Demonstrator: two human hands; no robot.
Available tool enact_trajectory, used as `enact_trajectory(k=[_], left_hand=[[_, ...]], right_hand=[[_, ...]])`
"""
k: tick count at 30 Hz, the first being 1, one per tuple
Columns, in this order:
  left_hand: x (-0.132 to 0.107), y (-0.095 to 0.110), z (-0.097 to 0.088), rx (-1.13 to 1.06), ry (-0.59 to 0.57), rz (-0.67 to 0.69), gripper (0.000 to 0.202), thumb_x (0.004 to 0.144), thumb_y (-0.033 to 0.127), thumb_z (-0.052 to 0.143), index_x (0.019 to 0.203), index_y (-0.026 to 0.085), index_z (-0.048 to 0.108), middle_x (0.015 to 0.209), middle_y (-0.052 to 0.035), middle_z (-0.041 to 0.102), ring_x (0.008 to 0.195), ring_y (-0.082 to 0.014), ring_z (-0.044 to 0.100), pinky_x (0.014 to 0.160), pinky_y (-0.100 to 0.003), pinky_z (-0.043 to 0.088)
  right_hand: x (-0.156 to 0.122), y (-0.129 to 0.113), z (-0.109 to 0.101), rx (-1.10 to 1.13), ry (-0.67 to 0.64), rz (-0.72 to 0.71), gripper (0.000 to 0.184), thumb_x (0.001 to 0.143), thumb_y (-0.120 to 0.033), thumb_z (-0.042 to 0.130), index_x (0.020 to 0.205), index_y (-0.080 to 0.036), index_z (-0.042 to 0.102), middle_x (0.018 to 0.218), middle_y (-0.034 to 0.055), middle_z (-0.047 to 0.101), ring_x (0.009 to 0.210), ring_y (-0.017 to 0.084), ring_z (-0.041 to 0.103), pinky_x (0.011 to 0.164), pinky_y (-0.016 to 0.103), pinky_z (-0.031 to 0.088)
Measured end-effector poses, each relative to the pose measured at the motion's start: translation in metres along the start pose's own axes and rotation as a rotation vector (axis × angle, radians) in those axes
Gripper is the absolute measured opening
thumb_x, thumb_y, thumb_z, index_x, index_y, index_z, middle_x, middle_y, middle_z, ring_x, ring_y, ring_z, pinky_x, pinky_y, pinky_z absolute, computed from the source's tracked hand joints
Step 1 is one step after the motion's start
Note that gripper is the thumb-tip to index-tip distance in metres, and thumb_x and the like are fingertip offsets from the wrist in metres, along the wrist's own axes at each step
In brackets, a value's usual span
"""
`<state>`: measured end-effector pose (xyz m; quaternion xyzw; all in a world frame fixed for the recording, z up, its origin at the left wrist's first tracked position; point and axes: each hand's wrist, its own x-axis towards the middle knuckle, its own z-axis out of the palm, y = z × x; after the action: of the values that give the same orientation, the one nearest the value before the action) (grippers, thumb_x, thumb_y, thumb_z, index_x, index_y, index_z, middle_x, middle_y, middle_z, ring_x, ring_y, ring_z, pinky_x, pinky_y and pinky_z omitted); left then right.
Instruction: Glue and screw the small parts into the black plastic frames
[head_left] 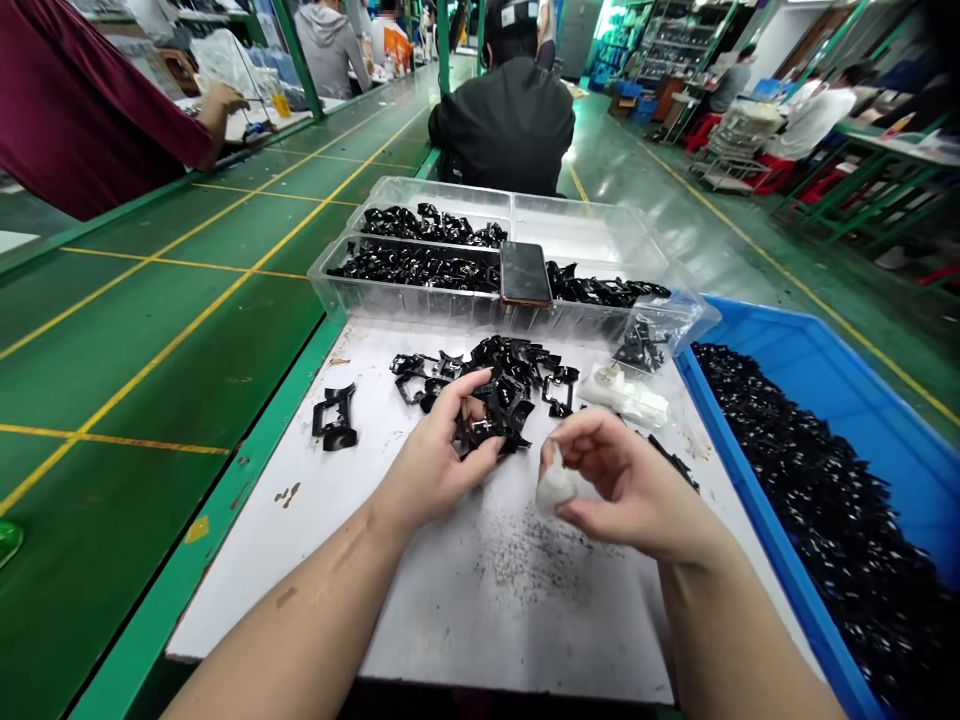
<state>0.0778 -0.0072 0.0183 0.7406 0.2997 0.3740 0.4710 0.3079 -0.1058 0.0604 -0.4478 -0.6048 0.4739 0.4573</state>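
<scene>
My left hand (pixel 427 460) is closed around a black plastic frame part (pixel 484 428), held just in front of a pile of similar black parts (pixel 514 355). Between the fingertips of my right hand (pixel 630 490) is a small whitish piece (pixel 555 487) with a narrow pointed top; it looks like a little squeeze bottle, partly blurred. The two hands are close together but apart, over the white board (pixel 420 620). One black frame part (pixel 335 418) lies alone on the left. Another dark part (pixel 675 462) shows behind my right hand.
A clear divided tray (pixel 420 300) holds black parts, with a phone (pixel 525 272) resting on its divider. Plastic bags (pixel 626 392) lie at the board's right. A deep blue bin (pixel 757 335) full of black parts stands on the right. Co-workers sit ahead and to both sides.
</scene>
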Motion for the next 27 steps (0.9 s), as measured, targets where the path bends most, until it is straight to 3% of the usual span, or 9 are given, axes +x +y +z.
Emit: enact_trajectory(k=[2, 5, 11, 16, 18, 20, 23, 25, 27], left_hand=[[0.002, -0.001, 0.000, -0.010, 0.016, -0.010, 0.065, 0.099, 0.021, 0.067, 0.158, 0.028, 0.043, 0.104, -0.0012, 0.060, 0.094, -0.0176, 0.063, 0.087, -0.034, 0.053], [0.003, 0.000, 0.001, -0.020, 0.019, -0.024, 0.064, 0.098, 0.020, 0.067, 0.157, 0.027, 0.043, 0.101, -0.0004, 0.060, 0.091, -0.0170, 0.063, 0.084, -0.034, 0.054], [0.002, 0.004, 0.001, -0.009, 0.009, -0.038, 0.062, 0.100, 0.019, 0.065, 0.157, 0.027, 0.043, 0.099, 0.0006, 0.059, 0.089, -0.0165, 0.062, 0.080, -0.031, 0.054], [0.001, 0.003, 0.002, -0.016, 0.010, -0.028, 0.062, 0.100, 0.020, 0.066, 0.157, 0.027, 0.043, 0.101, -0.0004, 0.060, 0.090, -0.0166, 0.062, 0.080, -0.031, 0.055], [0.000, 0.003, 0.004, 0.001, -0.003, -0.016, 0.062, 0.101, 0.021, 0.066, 0.158, 0.027, 0.043, 0.102, -0.0007, 0.060, 0.092, -0.0170, 0.063, 0.083, -0.033, 0.055], [0.000, 0.003, 0.005, 0.014, -0.025, -0.006, 0.062, 0.101, 0.021, 0.065, 0.159, 0.028, 0.042, 0.102, -0.0007, 0.060, 0.094, -0.0174, 0.063, 0.085, -0.034, 0.054], [-0.002, 0.006, 0.006, 0.016, -0.057, -0.022, 0.063, 0.101, 0.022, 0.065, 0.159, 0.028, 0.041, 0.105, -0.0014, 0.060, 0.093, -0.0172, 0.062, 0.083, -0.034, 0.055], [-0.002, 0.009, 0.006, 0.014, -0.076, -0.041, 0.063, 0.100, 0.023, 0.065, 0.159, 0.027, 0.042, 0.106, -0.0019, 0.060, 0.091, -0.0164, 0.062, 0.080, -0.033, 0.055], [-0.003, 0.011, 0.007, 0.016, -0.090, -0.053, 0.063, 0.100, 0.024, 0.064, 0.159, 0.026, 0.042, 0.107, -0.0021, 0.060, 0.090, -0.0158, 0.062, 0.078, -0.032, 0.055]], right_hand=[[0.001, -0.003, 0.005, -0.132, -0.173, 0.021, 0.046, 0.082, -0.004, 0.074, 0.120, -0.029, 0.067, 0.105, 0.0003, 0.071, 0.096, 0.017, 0.069, 0.088, 0.032, 0.058], [0.006, 0.000, 0.016, -0.305, -0.306, 0.062, 0.033, 0.076, 0.001, 0.069, 0.098, -0.024, 0.069, 0.102, 0.0001, 0.071, 0.095, 0.017, 0.067, 0.087, 0.031, 0.054], [0.014, 0.013, 0.034, -0.590, -0.393, 0.105, 0.025, 0.076, -0.004, 0.075, 0.093, -0.021, 0.068, 0.094, 0.0002, 0.073, 0.089, 0.019, 0.064, 0.082, 0.032, 0.051], [0.005, -0.005, 0.011, -0.555, -0.371, 0.097, 0.052, 0.074, -0.015, 0.091, 0.121, -0.023, 0.071, 0.111, 0.0037, 0.076, 0.097, 0.021, 0.070, 0.085, 0.033, 0.058], [0.001, -0.011, -0.005, -0.482, -0.172, 0.011, 0.036, 0.084, -0.023, 0.087, 0.117, -0.024, 0.072, 0.106, 0.0026, 0.077, 0.090, 0.018, 0.071, 0.078, 0.030, 0.059], [0.002, -0.011, -0.021, -0.544, 0.205, -0.052, 0.011, 0.094, -0.029, 0.076, 0.103, -0.023, 0.073, 0.088, 0.0008, 0.074, 0.074, 0.017, 0.067, 0.065, 0.029, 0.054], [0.009, 0.001, -0.040, -0.764, 0.815, 0.002, 0.015, 0.093, -0.037, 0.073, 0.093, -0.021, 0.074, 0.073, 0.0000, 0.067, 0.061, 0.017, 0.058, 0.061, 0.032, 0.047], [0.019, 0.014, -0.051, -0.899, 0.997, 0.042, 0.023, 0.089, -0.040, 0.073, 0.099, -0.020, 0.077, 0.080, 0.0035, 0.070, 0.070, 0.021, 0.062, 0.072, 0.038, 0.051], [0.029, 0.027, -0.061, -1.011, 1.018, 0.049, 0.031, 0.087, -0.041, 0.072, 0.107, -0.018, 0.079, 0.093, 0.0090, 0.073, 0.088, 0.028, 0.066, 0.089, 0.046, 0.052]])
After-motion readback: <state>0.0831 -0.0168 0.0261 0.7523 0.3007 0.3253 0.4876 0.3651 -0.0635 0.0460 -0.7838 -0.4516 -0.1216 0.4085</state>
